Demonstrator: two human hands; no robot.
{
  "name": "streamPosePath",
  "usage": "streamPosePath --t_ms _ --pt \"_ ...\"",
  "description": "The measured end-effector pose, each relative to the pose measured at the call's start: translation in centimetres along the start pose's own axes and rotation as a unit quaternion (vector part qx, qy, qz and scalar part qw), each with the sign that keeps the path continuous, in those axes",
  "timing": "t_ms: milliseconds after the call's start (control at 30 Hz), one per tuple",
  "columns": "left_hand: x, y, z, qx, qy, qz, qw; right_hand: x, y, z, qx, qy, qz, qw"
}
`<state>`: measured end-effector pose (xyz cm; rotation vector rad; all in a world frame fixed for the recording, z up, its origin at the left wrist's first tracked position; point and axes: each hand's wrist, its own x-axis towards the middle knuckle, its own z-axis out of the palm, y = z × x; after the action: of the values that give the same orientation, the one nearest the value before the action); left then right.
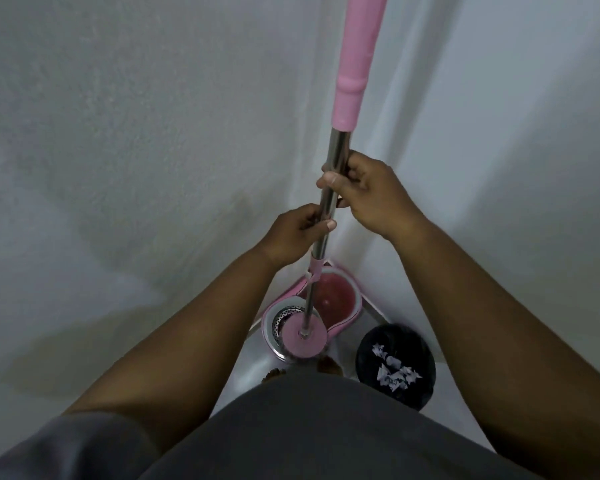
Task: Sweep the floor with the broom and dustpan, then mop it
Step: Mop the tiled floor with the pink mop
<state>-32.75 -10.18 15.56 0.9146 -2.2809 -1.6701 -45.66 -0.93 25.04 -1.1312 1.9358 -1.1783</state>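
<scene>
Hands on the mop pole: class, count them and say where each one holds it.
2. The left hand holds the steel mop pole lower down; the right hand holds it just above, below the pink sleeve.

A plain grey shirt covers the trunk, and its short sleeve shows soft folds at the left arm. The left forearm and right forearm are bare, as are the left hand and right hand, with short nails. Bare toes show past the shirt's edge.
</scene>
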Motion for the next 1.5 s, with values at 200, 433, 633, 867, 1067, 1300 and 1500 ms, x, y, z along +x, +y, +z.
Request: streamPosePath --t_ms 200,433,633,867,1067,1300,1500 --pt "-1.9 -3.1 -0.1 0.047 -0.165 -0.003 0.985 -3.8 -2.3 -1.4 0.016 0.006 0.0 1.0" --pt "-3.5 -5.3 4.3 0.046 -0.259 0.028 0.964 -9.7 -3.1 -2.9 0.0 0.059 0.011 0.998" --pt "-5.1 -4.5 7.7 0.1 -0.291 0.066 0.949 -14.4 -2.4 -3.5 0.01 0.105 0.031 0.994" --pt "-7.7 -3.4 11.1 0.141 -0.304 0.096 0.937 -19.4 -1.2 -4.4 0.03 0.171 0.044 0.984" --pt "-12.7 -0.1 17.7 0.065 -0.328 0.066 0.94 -28.8 1.4 -7.0 0.051 0.263 0.07 0.961" --pt "-21.0 3.6 28.9 0.105 -0.426 0.097 0.894 -45.0 4.7 -10.4 0.086 0.383 0.091 0.915" --pt "-29.4 5.3 39.5 0.133 -0.522 0.107 0.836 -59.6 6.1 -11.8 0.091 0.475 0.107 0.869"
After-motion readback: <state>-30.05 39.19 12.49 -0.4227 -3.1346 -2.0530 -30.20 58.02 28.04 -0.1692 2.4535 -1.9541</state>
